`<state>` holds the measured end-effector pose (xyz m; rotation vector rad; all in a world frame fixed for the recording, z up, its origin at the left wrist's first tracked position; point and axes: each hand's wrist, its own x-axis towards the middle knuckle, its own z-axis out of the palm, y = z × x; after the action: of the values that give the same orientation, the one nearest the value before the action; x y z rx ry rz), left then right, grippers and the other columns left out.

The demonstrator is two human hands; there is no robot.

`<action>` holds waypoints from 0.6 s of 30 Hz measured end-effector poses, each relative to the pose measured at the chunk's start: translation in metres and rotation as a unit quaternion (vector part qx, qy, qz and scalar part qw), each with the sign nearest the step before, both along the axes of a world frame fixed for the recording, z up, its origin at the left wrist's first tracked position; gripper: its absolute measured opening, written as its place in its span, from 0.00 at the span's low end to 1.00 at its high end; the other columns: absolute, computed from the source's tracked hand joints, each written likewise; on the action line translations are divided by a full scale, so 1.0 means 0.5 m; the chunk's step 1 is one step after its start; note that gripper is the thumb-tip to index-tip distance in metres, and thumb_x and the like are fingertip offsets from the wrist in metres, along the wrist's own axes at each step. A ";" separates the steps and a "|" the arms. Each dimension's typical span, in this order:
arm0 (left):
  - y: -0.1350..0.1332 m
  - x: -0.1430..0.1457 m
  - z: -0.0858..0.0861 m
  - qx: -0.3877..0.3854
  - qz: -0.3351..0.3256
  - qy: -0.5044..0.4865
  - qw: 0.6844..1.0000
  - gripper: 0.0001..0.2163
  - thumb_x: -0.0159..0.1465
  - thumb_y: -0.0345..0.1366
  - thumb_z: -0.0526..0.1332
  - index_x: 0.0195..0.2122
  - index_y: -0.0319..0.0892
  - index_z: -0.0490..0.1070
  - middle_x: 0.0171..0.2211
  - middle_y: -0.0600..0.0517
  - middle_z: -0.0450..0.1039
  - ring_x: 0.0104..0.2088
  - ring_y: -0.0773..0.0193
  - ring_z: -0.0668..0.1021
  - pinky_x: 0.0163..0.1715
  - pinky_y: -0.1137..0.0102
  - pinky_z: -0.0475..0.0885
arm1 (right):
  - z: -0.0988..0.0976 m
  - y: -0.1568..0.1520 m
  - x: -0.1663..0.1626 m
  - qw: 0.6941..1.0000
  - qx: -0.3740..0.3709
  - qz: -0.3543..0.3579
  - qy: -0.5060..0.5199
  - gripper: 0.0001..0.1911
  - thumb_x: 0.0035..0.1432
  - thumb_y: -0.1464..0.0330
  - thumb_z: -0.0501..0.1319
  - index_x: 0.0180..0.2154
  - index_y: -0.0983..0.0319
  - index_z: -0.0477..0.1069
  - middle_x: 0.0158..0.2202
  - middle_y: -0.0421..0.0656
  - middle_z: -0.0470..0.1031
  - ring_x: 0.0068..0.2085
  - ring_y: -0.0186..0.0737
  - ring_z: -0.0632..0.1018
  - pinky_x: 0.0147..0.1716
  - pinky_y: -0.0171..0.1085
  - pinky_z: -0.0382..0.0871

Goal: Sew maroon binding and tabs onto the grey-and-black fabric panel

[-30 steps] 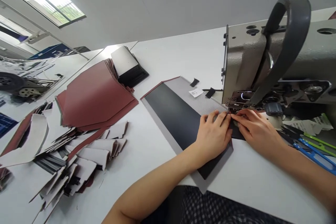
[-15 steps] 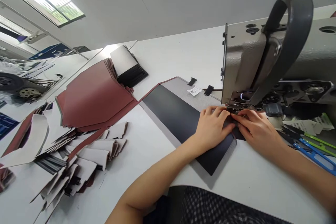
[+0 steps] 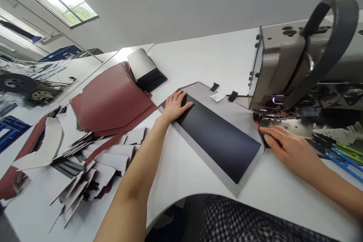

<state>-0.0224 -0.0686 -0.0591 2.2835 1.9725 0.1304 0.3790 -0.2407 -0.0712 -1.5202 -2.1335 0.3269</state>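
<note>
A grey mesh-like fabric panel with a dark smooth rectangular piece on it lies slantwise on the table, its right edge by the sewing machine. My left hand rests on the panel's far left end, fingers stretched and thumb apart. Close to the presser area, my right hand has its fingers pressed together at the panel's right edge; its thumb is partly hidden. A narrow reddish strip shows at that edge. A white label and two black tabs sit along the panel's top edge.
Stacked maroon panels lie left, with black and pale pieces behind them. Many loose pale offcuts spread across the near left. Blue-handled snips, green-handled snips and paper labels lie right of the machine.
My left hand has left the machine and moved left to the panel's far end, its fingers opening out. My right hand stays near the machine. The whole view has shifted slightly.
</note>
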 end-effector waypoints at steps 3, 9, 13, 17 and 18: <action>-0.033 0.051 0.025 0.012 -0.027 0.014 0.999 0.24 0.70 0.45 0.53 0.65 0.43 0.62 0.70 0.43 0.55 0.70 0.43 0.56 0.67 0.42 0.51 | -0.006 -0.019 -0.002 0.999 -0.014 -0.036 0.006 0.19 0.71 0.58 0.48 0.50 0.56 0.74 0.48 0.42 0.79 0.44 0.48 0.80 0.33 0.42 0.72; -0.226 0.272 0.023 0.094 -0.385 -0.114 0.911 0.14 0.71 0.33 0.52 0.53 0.43 0.74 0.56 0.49 0.74 0.55 0.58 0.74 0.57 0.62 0.72 | -0.001 -0.033 -0.023 0.993 -0.058 -0.100 0.014 0.20 0.67 0.56 0.49 0.48 0.56 0.75 0.44 0.43 0.79 0.37 0.46 0.79 0.33 0.43 0.70; -0.300 0.339 -0.008 0.120 -0.449 -0.121 0.877 0.13 0.74 0.35 0.51 0.50 0.39 0.74 0.54 0.49 0.76 0.57 0.58 0.74 0.58 0.65 0.72 | 0.000 -0.040 -0.043 0.990 -0.067 -0.121 0.038 0.15 0.61 0.59 0.55 0.43 0.57 0.75 0.34 0.39 0.78 0.28 0.40 0.76 0.29 0.41 0.68; -0.296 0.335 -0.023 0.106 -0.435 -0.123 0.886 0.13 0.74 0.35 0.51 0.50 0.40 0.74 0.55 0.50 0.76 0.57 0.59 0.74 0.57 0.65 0.73 | 0.000 -0.054 -0.067 0.990 -0.002 -0.138 0.007 0.12 0.61 0.65 0.54 0.40 0.58 0.75 0.32 0.39 0.77 0.27 0.38 0.75 0.27 0.39 0.66; -0.293 0.334 -0.023 0.103 -0.434 -0.123 0.886 0.12 0.75 0.35 0.51 0.50 0.40 0.74 0.55 0.50 0.76 0.57 0.59 0.74 0.58 0.65 0.73 | 0.000 -0.058 -0.073 0.991 0.027 -0.134 -0.011 0.12 0.62 0.66 0.53 0.39 0.59 0.75 0.32 0.39 0.77 0.26 0.38 0.75 0.27 0.39 0.65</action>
<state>0.1446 -0.2153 -0.0705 2.8591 0.7155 0.5168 0.3428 -0.2695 -0.0710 -1.7586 -1.9068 0.1577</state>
